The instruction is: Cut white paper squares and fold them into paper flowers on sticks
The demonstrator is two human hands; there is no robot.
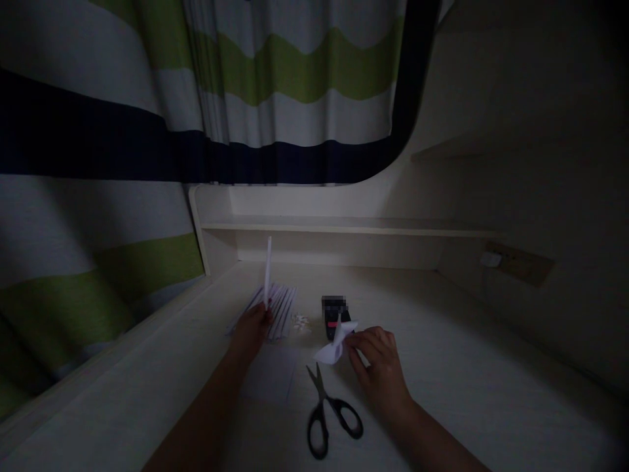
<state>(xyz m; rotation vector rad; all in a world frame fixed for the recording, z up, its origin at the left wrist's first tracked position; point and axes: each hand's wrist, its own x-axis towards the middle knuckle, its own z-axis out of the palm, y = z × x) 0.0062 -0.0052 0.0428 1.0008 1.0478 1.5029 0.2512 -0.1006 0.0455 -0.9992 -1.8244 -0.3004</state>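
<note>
Upright in my left hand (253,331) is a thin rolled paper stick (268,269), gripped near its lower end. Under and beside that hand lies a row of similar paper sticks (281,313). My right hand (379,360) pinches a folded white paper piece (335,347) with pointed, wing-like ends, held off the table. Below it rest black-handled scissors (322,403), blades slightly apart and pointing away from me. Between the hands is a small heap of pale bits (301,321), too small to identify.
A dark phone-like object (332,324), partly blurred out, lies behind the folded paper. A flat paper sheet (270,377) is on the table near my left forearm. A low shelf (344,227) runs along the back, with a striped curtain (304,72) above. A socket strip (521,262) is on the right wall.
</note>
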